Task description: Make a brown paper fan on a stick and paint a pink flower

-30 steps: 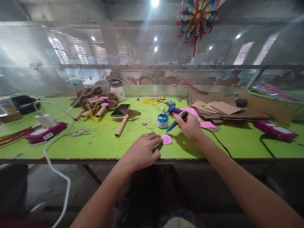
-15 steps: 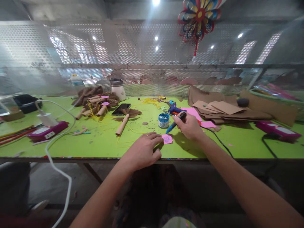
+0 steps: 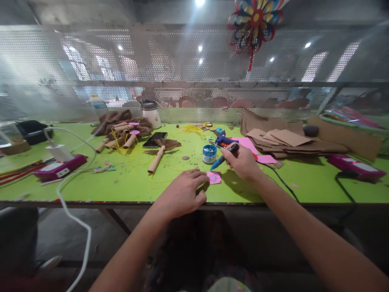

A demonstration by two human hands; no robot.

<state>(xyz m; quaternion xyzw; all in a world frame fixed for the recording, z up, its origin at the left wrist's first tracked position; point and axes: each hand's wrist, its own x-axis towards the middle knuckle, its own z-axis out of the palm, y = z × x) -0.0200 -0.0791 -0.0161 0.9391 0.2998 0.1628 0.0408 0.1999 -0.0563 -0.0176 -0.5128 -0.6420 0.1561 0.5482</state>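
On the green table lies a small pink piece of paper (image 3: 214, 177) with blue drawn marks on it. The fingers of my left hand (image 3: 185, 190) rest at its left edge, loosely bent, with the thumb apart from them. Gripped in my right hand (image 3: 243, 161) is a black marker (image 3: 230, 151) with a blue front end. Its tip points down and left, just above the paper and apart from it. Right behind the tip stands an uncapped jar (image 3: 209, 154) with blue around its rim and inside.
A blue glue gun (image 3: 224, 140) lies behind my right hand, near pink sheets (image 3: 267, 159). Brown paper (image 3: 282, 140) is stacked at the right. A paper tube with a brown fan (image 3: 158, 159), a phone (image 3: 155, 140) and yellow string lie left. Purple power strips (image 3: 61, 168) sit at both sides.
The marker's tip has shifted slightly left and up, over the far side of the pink paper. My left hand stays where it was.
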